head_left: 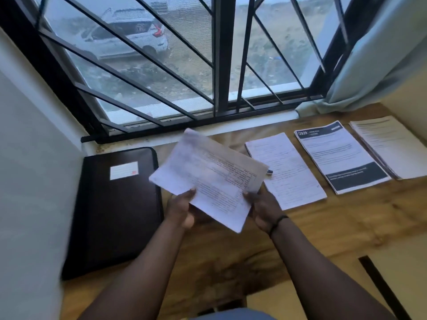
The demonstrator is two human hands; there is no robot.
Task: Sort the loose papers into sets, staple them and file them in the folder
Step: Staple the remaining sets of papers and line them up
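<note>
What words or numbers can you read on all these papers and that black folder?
"2939": white digits in the dark header of the printed sheet.
Its other print: too blurred.
Held papers, handwritten sheet, far-right stack: too blurred.
Folder label: nothing readable.

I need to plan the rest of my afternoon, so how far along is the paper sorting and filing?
Done: three piles lie side by side on the desk. In hand: the left hand and right hand hold a sheaf of papers above the desk. Left: no stapling is visible, and the dark folder lies closed, so filing has not begun.
</note>
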